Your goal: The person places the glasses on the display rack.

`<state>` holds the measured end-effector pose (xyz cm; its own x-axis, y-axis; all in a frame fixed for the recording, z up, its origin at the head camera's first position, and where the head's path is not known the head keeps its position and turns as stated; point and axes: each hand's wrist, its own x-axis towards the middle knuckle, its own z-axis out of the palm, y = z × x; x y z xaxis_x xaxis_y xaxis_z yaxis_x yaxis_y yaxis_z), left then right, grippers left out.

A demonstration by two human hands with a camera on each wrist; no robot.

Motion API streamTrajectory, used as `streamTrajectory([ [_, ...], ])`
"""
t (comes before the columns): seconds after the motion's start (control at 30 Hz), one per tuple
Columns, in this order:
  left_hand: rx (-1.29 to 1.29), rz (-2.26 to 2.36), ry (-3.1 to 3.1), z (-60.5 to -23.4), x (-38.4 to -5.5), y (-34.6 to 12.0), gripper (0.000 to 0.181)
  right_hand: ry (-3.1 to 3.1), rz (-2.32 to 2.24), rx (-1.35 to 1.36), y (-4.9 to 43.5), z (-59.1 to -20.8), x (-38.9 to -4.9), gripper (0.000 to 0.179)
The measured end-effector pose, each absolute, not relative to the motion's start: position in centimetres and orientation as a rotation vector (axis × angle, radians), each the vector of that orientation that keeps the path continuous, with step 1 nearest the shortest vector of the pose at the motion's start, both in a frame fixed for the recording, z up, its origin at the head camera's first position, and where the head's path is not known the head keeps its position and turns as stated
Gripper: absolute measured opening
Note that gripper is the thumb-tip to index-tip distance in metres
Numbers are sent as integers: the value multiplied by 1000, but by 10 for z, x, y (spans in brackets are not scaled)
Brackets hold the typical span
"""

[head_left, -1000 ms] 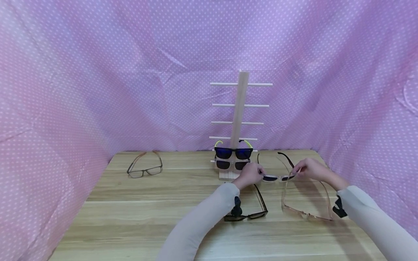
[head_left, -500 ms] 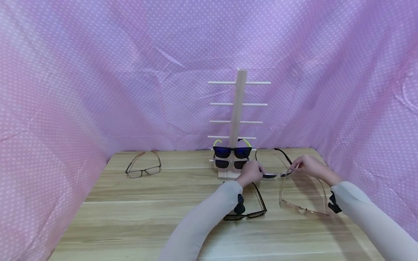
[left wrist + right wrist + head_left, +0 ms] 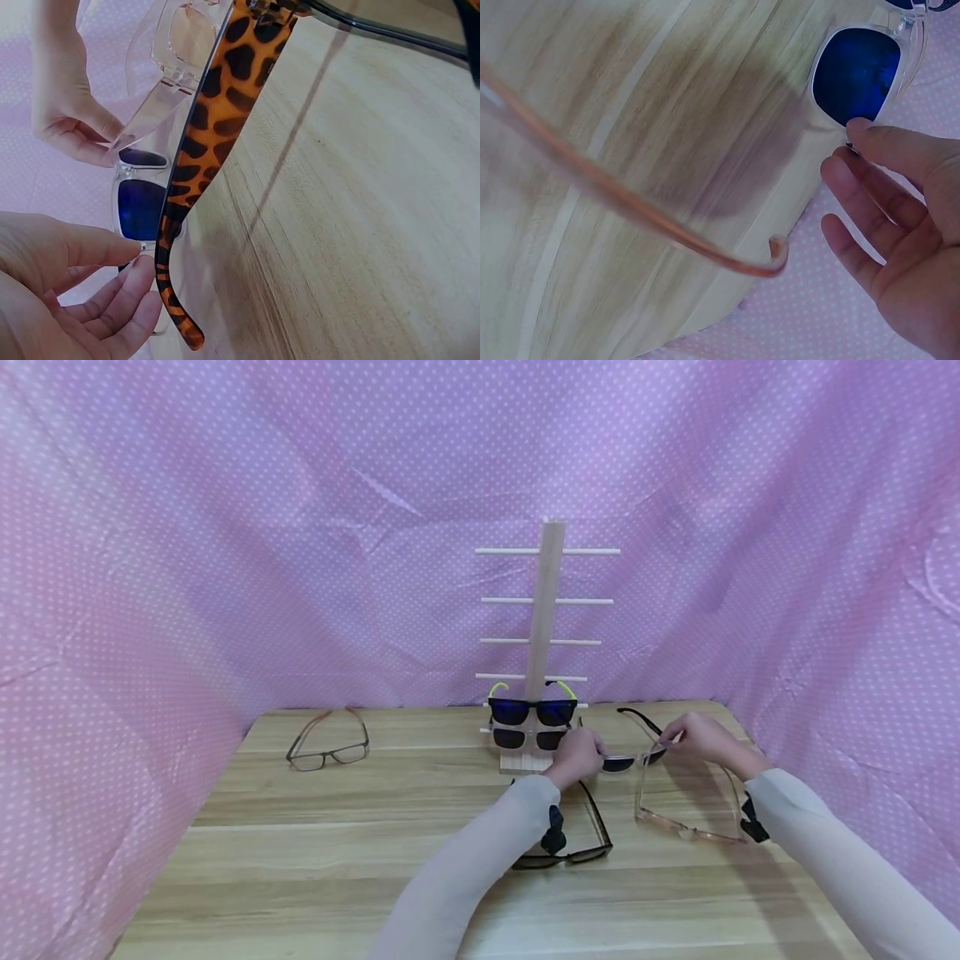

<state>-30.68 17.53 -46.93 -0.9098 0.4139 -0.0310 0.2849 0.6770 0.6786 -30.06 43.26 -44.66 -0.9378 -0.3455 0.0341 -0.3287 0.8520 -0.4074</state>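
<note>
In the head view, a pair of clear-framed sunglasses [image 3: 618, 764] with dark blue lenses and black temples lies between the hands, right of the stand's base. My left hand [image 3: 577, 755] pinches its left end, seen closely in the left wrist view. At its other end, the thumb and fingers of my right hand [image 3: 915, 202] pinch the frame corner by the blue lens [image 3: 855, 79]. Clear pinkish glasses [image 3: 686, 832] sit below my right hand, one temple reaching up to its fingers. Dark tortoiseshell sunglasses [image 3: 588, 854] lie beside my left forearm, their spotted temple [image 3: 214, 120] large in the left wrist view.
A wooden display stand [image 3: 547, 602] with several white pegs rises at the back. Blue-lensed sunglasses [image 3: 555, 712] with yellow-green temples hang low on it, above another dark-lensed pair [image 3: 509, 739]. Thin-rimmed glasses [image 3: 309, 762] lie at the table's left. Dotted pink cloth [image 3: 375, 568] surrounds the table.
My right hand has shifted a little left, and the held sunglasses' temples have swung left. The clear pinkish glasses have moved left and slightly away from me. My left hand has barely moved.
</note>
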Motion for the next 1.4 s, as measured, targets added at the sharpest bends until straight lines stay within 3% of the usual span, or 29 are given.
streamTrajectory([
  [0.47, 595, 1075, 2714, -471, -307, 178, 14, 2859, -760, -610, 435, -446, -295, 32],
  [0.83, 650, 1122, 2730, -463, -301, 179, 19, 3024, -674, -578, 441, -443, -287, 8],
  [1.13, 772, 1111, 2797, -452, -290, 190, 20, 3213, -775, -708, 456, -439, -269, 13],
  [1.4, 861, 1130, 2831, -443, -288, 198, 18, 3243, -780, -610, 456, -424, -258, 13],
])
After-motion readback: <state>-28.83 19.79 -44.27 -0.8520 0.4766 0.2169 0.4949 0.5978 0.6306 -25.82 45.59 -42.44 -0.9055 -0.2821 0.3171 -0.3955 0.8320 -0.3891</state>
